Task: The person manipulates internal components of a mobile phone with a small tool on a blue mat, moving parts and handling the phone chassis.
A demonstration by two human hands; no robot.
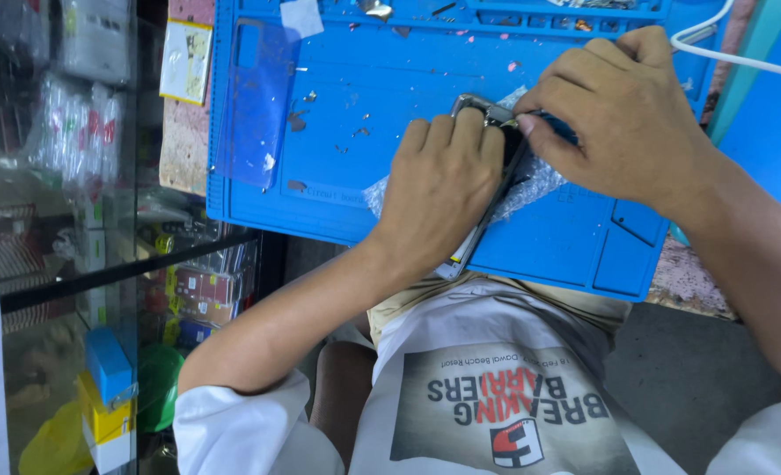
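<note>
A dark smartphone [487, 119] lies on a piece of clear bubble wrap [531, 180] on the blue work mat [381, 70]. My left hand [439, 185] lies flat over the phone, pressing it down and hiding most of it. My right hand [623, 110] pinches something small at the phone's upper edge near the camera corner; whether it holds a tool I cannot tell. The phone's lower end pokes out under my left wrist, over the mat's near edge.
A clear phone case [258, 101] lies on the mat's left side. Small screws and scraps dot the mat. A white cable [742, 57] runs at the upper right. A glass display case [73, 264] with small boxed goods stands at the left.
</note>
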